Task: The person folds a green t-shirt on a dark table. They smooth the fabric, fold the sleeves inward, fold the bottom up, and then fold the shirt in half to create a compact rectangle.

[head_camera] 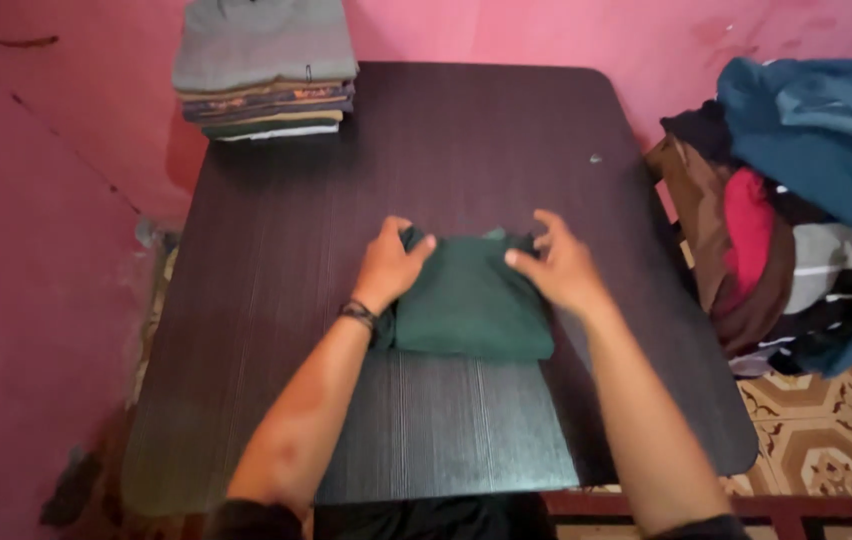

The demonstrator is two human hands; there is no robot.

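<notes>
Head view shows my left hand (pixel 393 262) closed on the ten o'clock corner of the folded green shirt (pixel 471 305) and my right hand (pixel 558 268), fingers half curled, pinching the two o'clock corner, with the shirt lying flat at the middle of the dark counter (pixel 466 150). I judge the main risk is uneven grip: if one hand drags harder, the fold could skew or spring open. The stack of folded clothes (pixel 266 65) at eleven o'clock overhangs the counter's far edge and might tip if nudged, while the loose clothing heap (pixel 806 210) at three o'clock sits well apart.
</notes>
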